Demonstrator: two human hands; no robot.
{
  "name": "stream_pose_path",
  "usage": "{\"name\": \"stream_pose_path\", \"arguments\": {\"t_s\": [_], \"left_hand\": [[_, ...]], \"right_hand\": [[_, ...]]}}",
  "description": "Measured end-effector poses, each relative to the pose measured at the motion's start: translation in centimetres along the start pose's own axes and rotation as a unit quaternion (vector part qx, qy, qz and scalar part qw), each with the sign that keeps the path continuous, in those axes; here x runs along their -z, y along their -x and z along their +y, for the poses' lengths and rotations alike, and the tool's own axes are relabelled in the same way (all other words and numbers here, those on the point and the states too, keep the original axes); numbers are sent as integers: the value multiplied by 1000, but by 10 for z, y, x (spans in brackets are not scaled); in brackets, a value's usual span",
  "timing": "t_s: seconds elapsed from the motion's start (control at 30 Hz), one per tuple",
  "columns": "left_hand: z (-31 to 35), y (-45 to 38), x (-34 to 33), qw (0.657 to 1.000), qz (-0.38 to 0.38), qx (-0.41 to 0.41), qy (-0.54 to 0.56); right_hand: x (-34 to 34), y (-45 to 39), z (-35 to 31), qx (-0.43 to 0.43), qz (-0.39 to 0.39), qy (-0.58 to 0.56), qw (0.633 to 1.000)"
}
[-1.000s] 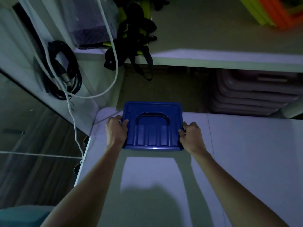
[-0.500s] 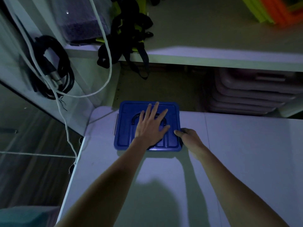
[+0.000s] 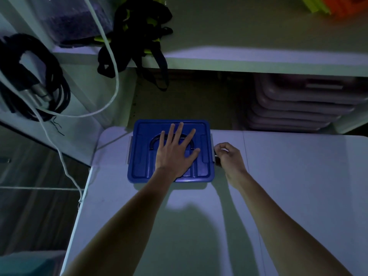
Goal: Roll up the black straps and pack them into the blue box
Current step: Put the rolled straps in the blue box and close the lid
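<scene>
Since half a second ago, only the right hand (image 3: 229, 156) has shifted, its fingers now curled and pinching the side clip (image 3: 213, 156) of the blue box (image 3: 139, 156), which sits closed on the white table (image 3: 298, 196). Flat on the lid lies the left hand (image 3: 175, 154), fingers spread, gripping nothing. Well beyond both hands, the black straps (image 3: 139, 36) hang tangled off the shelf (image 3: 258, 62). Opening cleanly likely means pressing down left while prising the clip outward.

Rectangular blue plastic box (image 3: 170, 151): moulded lid smooth, faintly glossy, ribbed. Flat white table top (image 3: 288, 196): smooth, matt laminate look. Tangled black straps (image 3: 137, 32) on the shelf: woven cloth, dull.
</scene>
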State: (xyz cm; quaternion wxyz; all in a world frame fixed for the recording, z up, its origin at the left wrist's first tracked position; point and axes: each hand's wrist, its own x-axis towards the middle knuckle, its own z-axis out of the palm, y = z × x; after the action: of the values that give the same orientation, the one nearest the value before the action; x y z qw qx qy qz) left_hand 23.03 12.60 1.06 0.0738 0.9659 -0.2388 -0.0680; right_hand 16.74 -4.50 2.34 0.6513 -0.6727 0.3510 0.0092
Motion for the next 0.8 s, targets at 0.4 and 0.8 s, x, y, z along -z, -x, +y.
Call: {"name": "stream_pose_path", "arguments": {"t_s": [0.4, 0.8], "left_hand": [[1, -2, -3, 1000, -4, 7, -7], [-3, -3, 3, 998, -44, -22, 27]], "right_hand": [[-4, -20, -21, -127, -126, -44, 983], [-19, -8, -23, -36, -51, 217, 974]]}}
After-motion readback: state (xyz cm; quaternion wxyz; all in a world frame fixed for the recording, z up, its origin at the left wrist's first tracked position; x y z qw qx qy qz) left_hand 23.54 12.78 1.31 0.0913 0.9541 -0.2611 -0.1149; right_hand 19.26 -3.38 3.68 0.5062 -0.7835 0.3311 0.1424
